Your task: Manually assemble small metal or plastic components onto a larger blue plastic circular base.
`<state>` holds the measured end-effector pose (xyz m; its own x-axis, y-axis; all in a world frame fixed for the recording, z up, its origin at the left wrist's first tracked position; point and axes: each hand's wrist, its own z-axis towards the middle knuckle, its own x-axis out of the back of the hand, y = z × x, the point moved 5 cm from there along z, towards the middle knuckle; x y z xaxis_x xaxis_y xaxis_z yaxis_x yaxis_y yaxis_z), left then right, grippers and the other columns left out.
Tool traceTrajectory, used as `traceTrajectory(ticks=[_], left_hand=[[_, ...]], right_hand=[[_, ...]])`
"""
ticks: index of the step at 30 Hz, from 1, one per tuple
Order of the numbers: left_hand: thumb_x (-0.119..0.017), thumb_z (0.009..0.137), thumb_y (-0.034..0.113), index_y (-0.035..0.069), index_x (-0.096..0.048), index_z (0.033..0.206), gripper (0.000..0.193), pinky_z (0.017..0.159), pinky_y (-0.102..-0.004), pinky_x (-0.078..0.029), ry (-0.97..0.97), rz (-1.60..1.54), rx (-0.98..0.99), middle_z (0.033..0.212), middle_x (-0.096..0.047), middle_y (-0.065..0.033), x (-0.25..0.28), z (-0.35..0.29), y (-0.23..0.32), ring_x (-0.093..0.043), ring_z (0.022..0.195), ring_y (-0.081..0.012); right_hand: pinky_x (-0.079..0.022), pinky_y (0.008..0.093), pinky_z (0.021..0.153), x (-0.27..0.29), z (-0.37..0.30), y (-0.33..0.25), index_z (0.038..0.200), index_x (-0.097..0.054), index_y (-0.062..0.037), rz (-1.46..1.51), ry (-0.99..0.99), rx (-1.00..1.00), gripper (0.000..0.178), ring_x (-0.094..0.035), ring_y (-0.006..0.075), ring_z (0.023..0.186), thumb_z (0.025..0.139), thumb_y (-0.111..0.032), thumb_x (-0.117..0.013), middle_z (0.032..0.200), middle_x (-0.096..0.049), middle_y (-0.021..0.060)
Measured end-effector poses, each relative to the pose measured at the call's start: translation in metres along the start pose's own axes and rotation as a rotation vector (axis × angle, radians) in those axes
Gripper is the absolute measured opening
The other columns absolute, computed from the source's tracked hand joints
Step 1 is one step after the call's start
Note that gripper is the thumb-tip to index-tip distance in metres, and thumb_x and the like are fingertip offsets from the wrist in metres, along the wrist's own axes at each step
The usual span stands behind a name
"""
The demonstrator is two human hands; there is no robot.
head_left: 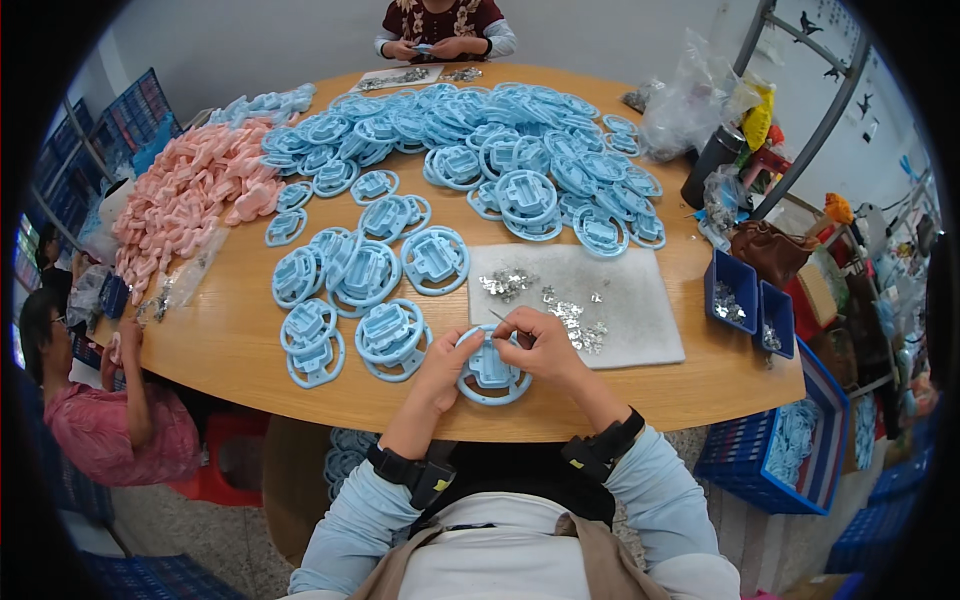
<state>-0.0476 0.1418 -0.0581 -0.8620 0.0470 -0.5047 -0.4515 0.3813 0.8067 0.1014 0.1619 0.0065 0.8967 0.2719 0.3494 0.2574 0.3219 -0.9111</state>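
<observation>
My left hand point(441, 366) is closed on the left rim of a light-blue plastic toy steering wheel point(494, 374), held at the table's front edge. Over that wheel's upper right side my right hand point(538, 345) pinches a slim, pointed metal tool point(497, 315); its exact kind is too small to tell. The right fingertips hide part of the wheel. Just beyond my right hand, small silvery metal pieces point(568, 313) lie loose on a white foam mat point(640, 335). More blue wheels point(393, 332) are stacked to the left of my hands.
A big heap of blue wheels point(440, 115) covers the table's far middle, beside a pile of pink plastic parts point(195, 185). Small blue bins point(730, 291) stand at the right edge, above a blue crate point(715, 455). Co-workers sit at left point(120, 430) and far side point(445, 25).
</observation>
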Motion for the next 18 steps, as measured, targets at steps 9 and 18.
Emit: traceTrajectory(ticks=[9,18], left_hand=[[-0.063,0.089,0.020,0.000,-0.060,0.107,0.027,0.063,-0.0212,-0.051,-0.023,-0.014,0.010,0.089,-0.065,-0.0038,0.004,0.002,-0.004,-0.062,0.073,-0.0076],[-0.061,0.089,0.016,0.000,-0.058,0.108,0.025,0.068,-0.0227,-0.052,-0.006,0.033,0.002,0.092,-0.065,-0.0049,-0.004,-0.002,0.001,-0.063,0.079,-0.0094]], right_hand=[[-0.047,0.0304,0.056,0.001,-0.005,-0.007,0.082,-0.067,-0.0049,-0.278,0.036,0.220,0.013,-0.060,0.0206,0.064,0.072,-0.014,-0.068,0.079,-0.059,0.0060],[-0.050,0.0347,0.055,-0.001,-0.013,-0.020,0.076,-0.063,-0.0061,-0.516,0.000,0.359,0.010,-0.061,0.0255,0.060,0.074,-0.015,-0.066,0.080,-0.056,0.0054]])
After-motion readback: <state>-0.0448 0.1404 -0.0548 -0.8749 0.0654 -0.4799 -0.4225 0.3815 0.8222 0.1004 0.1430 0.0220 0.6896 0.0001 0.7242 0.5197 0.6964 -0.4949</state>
